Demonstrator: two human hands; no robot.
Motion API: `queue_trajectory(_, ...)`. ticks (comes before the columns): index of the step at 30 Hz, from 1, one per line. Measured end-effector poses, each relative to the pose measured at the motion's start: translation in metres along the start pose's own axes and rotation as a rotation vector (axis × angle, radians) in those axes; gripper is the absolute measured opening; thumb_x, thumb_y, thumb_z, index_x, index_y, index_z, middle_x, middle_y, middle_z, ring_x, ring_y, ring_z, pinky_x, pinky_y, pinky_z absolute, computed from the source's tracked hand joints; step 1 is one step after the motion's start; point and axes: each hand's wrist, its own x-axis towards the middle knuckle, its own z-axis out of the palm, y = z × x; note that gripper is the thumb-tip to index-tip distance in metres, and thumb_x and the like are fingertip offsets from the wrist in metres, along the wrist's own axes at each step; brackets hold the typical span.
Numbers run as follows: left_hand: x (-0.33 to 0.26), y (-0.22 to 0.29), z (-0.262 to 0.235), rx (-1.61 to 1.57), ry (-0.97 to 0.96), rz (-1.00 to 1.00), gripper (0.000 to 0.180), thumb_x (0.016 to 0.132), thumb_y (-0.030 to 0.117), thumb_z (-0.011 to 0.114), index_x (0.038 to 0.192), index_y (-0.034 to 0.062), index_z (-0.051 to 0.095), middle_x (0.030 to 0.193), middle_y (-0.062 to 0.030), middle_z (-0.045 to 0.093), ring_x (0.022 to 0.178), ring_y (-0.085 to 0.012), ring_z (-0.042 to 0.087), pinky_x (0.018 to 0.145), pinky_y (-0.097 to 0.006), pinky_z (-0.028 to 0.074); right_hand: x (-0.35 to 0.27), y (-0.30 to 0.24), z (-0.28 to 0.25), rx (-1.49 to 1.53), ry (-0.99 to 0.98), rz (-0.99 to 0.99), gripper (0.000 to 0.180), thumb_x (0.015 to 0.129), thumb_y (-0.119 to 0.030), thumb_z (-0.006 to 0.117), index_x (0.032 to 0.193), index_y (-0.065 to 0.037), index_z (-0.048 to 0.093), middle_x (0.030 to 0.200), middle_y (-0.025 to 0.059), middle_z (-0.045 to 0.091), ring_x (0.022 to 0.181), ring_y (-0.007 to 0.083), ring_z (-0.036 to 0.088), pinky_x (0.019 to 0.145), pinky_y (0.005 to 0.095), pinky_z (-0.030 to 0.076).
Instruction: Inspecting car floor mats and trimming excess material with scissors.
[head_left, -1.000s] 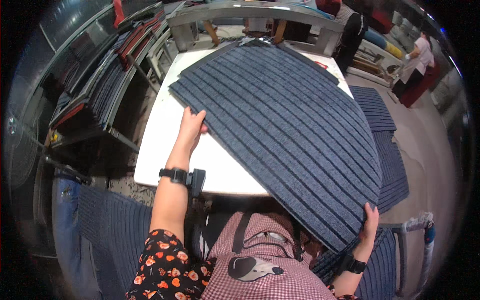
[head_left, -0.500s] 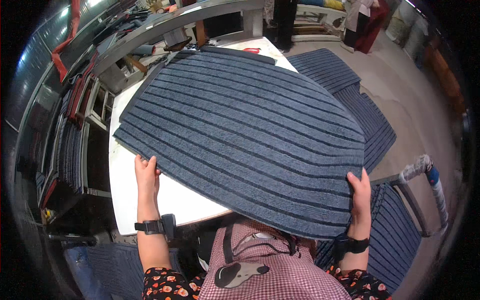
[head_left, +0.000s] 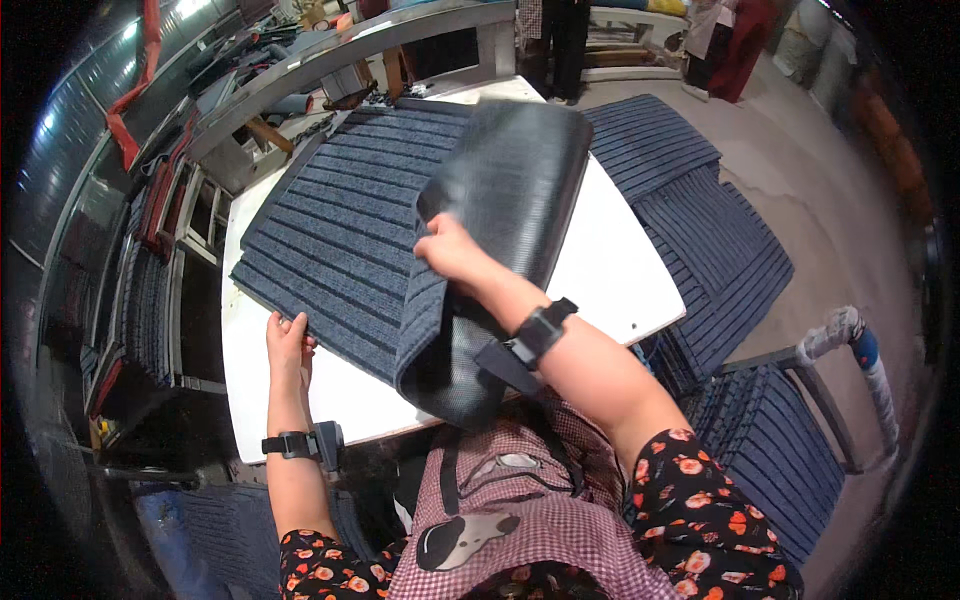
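A blue-grey ribbed floor mat (head_left: 345, 215) lies on a white table (head_left: 620, 265). Its right part is folded over leftward, so the smooth black backing (head_left: 515, 190) faces up, and a loose curl bulges at the near edge. My left hand (head_left: 287, 335) pinches the near left edge of the mat, thumb on top. My right hand (head_left: 455, 252) has crossed to the middle and grips the turned-over edge, with the fingers partly hidden by the fold. A black strap device is on each wrist.
Several similar ribbed mats (head_left: 700, 215) lie on the floor right of the table, with more (head_left: 770, 450) in a metal-framed rack near right. Stacked mats (head_left: 145, 300) fill shelving at left. A grey metal beam (head_left: 330, 60) runs behind the table. People stand at the far side.
My right hand has carried the mat's right edge up and leftward, folding it over and exposing the black backing and the table's right side. My left hand stays at the near left edge.
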Motion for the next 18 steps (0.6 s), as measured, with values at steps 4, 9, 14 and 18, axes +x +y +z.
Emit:
queue_trajectory(4, -0.017, 0.004, -0.02, -0.103, 0.017, -0.111, 0.061, 0.085, 0.009, 0.056, 0.134, 0.0019, 0.022, 0.074, -0.0041, 0.047, 0.053, -0.0087, 0.048, 0.045, -0.02, 0.041, -0.015, 0.013, 0.014, -0.148, -0.067, 0.001, 0.031, 0.07, -0.014, 0.057, 0.095, 0.004, 0.052, 0.093, 0.022, 0.059, 0.09, 0.0278, 0.057, 0.079, 0.0343, 0.044)
queue_trajectory(9, -0.009, -0.02, -0.02, -0.106, -0.049, 0.141, 0.059, 0.085, 0.004, 0.054, 0.135, 0.0081, 0.023, 0.071, -0.0004, 0.046, 0.055, -0.006, 0.043, 0.047, -0.018, 0.037, 0.004, 0.041, 0.017, -0.127, -0.024, -0.037, 0.034, 0.067, -0.017, 0.065, 0.091, 0.004, 0.055, 0.083, 0.0174, 0.061, 0.081, 0.0262, 0.059, 0.073, 0.0348, 0.046)
queue_trajectory(14, -0.004, 0.0, -0.032, 0.087, -0.165, 0.23, 0.036, 0.083, 0.005, 0.056, 0.117, 0.0011, 0.045, 0.064, 0.0043, 0.043, 0.054, -0.0037, 0.04, 0.045, -0.018, 0.033, -0.002, 0.016, 0.021, -0.095, -0.028, -0.128, 0.029, 0.071, -0.015, 0.061, 0.091, 0.003, 0.052, 0.079, 0.012, 0.058, 0.072, 0.0188, 0.056, 0.065, 0.0321, 0.046)
queue_trajectory(18, 0.003, -0.023, -0.05, 0.147, -0.207, 0.258, 0.02, 0.082, 0.004, 0.054, 0.101, -0.0009, 0.055, 0.063, 0.0048, 0.046, 0.054, -0.0023, 0.041, 0.047, -0.017, 0.033, -0.043, -0.013, 0.028, -0.032, -0.412, 0.062, 0.041, 0.086, -0.033, 0.056, 0.108, 0.001, 0.05, 0.082, 0.0071, 0.056, 0.075, 0.0141, 0.053, 0.068, 0.0273, 0.045)
